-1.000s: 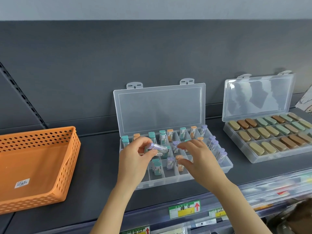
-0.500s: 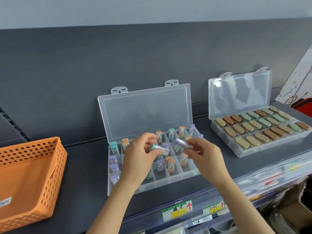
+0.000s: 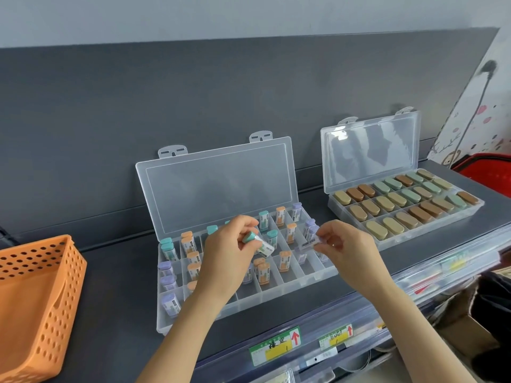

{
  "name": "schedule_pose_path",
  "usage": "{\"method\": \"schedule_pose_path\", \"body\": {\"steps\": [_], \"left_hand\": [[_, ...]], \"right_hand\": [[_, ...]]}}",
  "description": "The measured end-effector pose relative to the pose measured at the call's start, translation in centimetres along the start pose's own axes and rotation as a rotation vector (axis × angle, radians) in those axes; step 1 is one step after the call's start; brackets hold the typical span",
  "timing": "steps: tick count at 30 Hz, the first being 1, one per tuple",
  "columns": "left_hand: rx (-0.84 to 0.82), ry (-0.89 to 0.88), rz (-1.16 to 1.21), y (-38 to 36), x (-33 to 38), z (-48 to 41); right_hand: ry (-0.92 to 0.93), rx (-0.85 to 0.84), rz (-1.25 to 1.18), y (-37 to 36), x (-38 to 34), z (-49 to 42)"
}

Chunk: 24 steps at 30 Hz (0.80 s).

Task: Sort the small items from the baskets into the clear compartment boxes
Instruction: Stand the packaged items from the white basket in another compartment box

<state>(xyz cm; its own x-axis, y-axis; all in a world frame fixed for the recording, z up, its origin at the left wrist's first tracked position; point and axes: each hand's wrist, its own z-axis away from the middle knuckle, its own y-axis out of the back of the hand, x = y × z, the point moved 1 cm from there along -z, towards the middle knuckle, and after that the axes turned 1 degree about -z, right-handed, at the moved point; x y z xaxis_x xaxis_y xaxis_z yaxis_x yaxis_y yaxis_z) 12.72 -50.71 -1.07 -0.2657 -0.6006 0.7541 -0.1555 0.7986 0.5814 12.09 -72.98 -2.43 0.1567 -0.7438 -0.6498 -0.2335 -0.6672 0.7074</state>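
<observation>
Sorting is going on along a long dark shelf (image 3: 119, 286). At the lower left of the frame sits an orange basket (image 3: 55, 313). In the middle lies a clear box (image 3: 249, 298) with its lid up. It is partly filled with little tubes that have green, orange and purple caps. At the right lies a second box (image 3: 431, 226), lid up too, full of flat oval pieces in tan, brown and green.

Both hands hang over the middle box. The left hand (image 3: 226, 261) pinches a green tube (image 3: 257, 241) between thumb and fingers, tipped on its side. The right hand (image 3: 348, 252) pinches another tube (image 3: 311, 241) by one end, striped label up. Its cap is hidden, so I cannot tell its colour.

I think this is the putting-in step. Next, each tube needs a slot with its own colour. Green ones stand toward the back and left. Each should go in cap up, without knocking the ones beside it.
</observation>
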Motion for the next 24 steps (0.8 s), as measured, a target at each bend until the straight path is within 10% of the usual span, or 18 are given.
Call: {"method": "schedule_pose_path", "body": {"steps": [24], "left_hand": [[0.01, -0.019, -0.012, -0.4, -0.3, -0.5]], "right_hand": [[0.108, -0.302, 0.349, -2.8, 0.9, -0.9]]}}
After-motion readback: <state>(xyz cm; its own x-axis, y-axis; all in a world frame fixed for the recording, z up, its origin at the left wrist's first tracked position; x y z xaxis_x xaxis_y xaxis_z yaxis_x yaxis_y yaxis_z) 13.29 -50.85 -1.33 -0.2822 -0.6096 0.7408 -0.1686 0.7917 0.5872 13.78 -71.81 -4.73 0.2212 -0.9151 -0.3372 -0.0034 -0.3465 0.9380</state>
